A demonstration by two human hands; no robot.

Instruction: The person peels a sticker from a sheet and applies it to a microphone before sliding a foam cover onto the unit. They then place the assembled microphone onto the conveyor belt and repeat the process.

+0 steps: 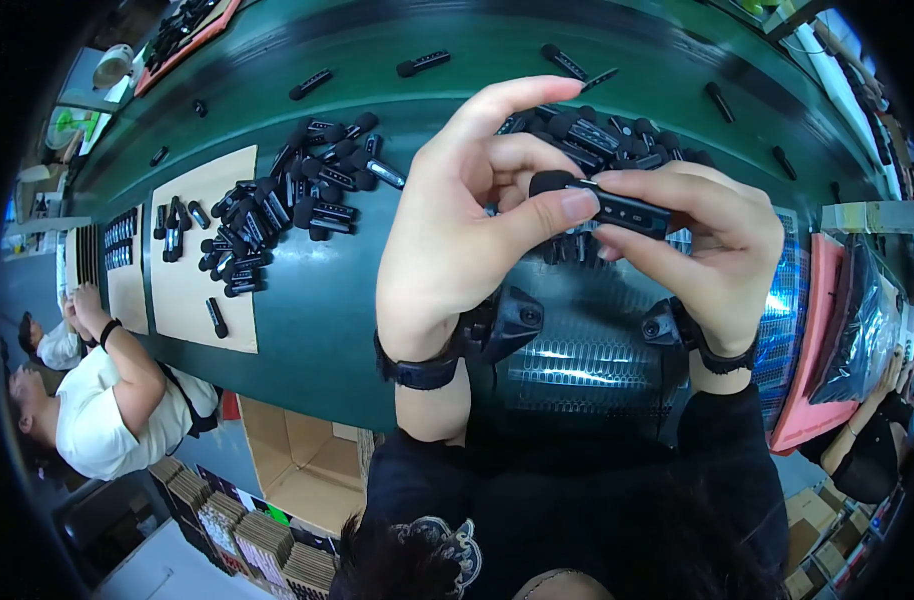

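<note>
Both of my hands are raised over the green bench, working on one small black clip-on microphone (632, 213) with a dark foam tip. My left hand (457, 210) pinches its foam-tipped end with the thumb, the forefinger stretched up and away. By that forefinger's tip is a thin dark piece (599, 80); whether it touches the finger I cannot tell. My right hand (717, 225) grips the microphone's other end between thumb and fingers. Behind my hands lies a heap of similar microphones (587, 135), partly hidden. Another pile of microphones (327, 175) sits left of my left hand.
Clear plastic trays with slots (587, 370) lie in front of me. On the left, microphones rest on a cardboard sheet (202, 335). Single microphones lie along the far green surface (497, 60). An open carton (302, 460) stands below left. Co-workers (107, 415) sit at both sides.
</note>
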